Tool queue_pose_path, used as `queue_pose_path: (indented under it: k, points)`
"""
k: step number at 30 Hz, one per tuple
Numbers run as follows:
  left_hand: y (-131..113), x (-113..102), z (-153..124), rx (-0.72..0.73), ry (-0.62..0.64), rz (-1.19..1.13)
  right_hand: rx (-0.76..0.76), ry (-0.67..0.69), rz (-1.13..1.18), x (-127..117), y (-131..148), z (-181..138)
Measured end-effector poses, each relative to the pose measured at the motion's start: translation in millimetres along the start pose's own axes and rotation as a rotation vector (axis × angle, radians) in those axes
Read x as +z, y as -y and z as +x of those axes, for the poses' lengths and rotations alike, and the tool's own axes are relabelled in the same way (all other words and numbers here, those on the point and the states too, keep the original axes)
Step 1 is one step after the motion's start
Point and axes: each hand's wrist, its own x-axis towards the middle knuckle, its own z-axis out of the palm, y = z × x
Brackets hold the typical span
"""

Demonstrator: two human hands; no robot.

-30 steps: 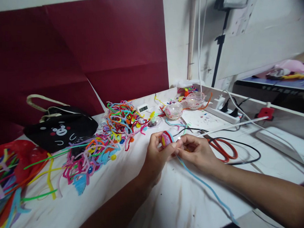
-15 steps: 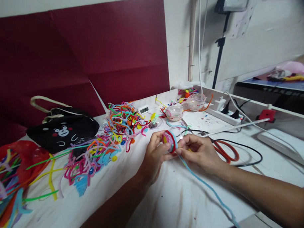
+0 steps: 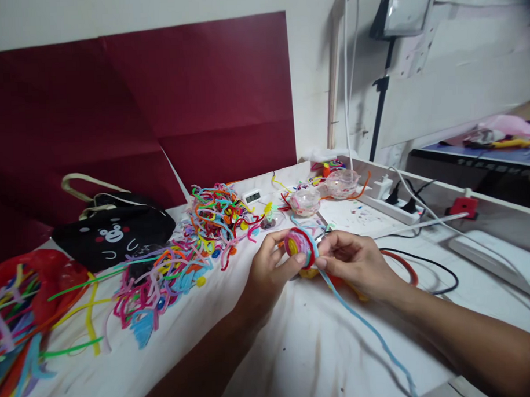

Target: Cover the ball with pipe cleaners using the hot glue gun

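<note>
Between my hands is a small coiled disc of pipe cleaners [image 3: 298, 243], with yellow at the middle, then pink, red and light blue around it. My left hand [image 3: 274, 267] is closed on the disc from the left, its thumb pressed against the face. A light-blue pipe cleaner [image 3: 365, 321] runs from the disc's right rim down to the lower right over the table. My right hand [image 3: 352, 262] pinches that pipe cleaner close to the rim. Something yellow shows below the disc, partly hidden by my hands.
A tangled heap of coloured pipe cleaners [image 3: 217, 214] lies at the back left, beside a black bag [image 3: 114, 235] and a red plastic bag [image 3: 68, 280]. Clear bowls [image 3: 306, 203], a power strip [image 3: 391, 208] and an orange cable [image 3: 406, 266] are behind and to the right.
The disc has turned slightly so more of its face shows, and the yellow beneath is now more visible. The view has tilted a little upward. Both hands keep their hold.
</note>
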Motion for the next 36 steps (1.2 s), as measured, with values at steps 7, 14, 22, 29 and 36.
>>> queue_pose_path:
  k: [7,14,22,29,36]
  points:
    - [6.9,-3.8,4.6,-0.002,-0.026,0.041,0.028,0.005,0.03,-2.5,-1.7,0.6]
    - [4.9,-0.9,2.3,0.042,-0.035,0.027,-0.001,0.07,0.031,-6.2,-1.1,2.9]
    - [-2.0,1.3,-0.1,0.038,-0.008,-0.004,-0.026,0.08,0.038,-7.9,-1.4,1.9]
    - [-7.8,3.7,-2.4,0.009,-0.01,-0.018,-0.025,0.089,0.04,-7.2,2.2,1.4]
    - [-1.9,-1.6,0.6,0.106,-0.009,0.034,0.002,0.09,0.05,-6.8,4.9,0.1]
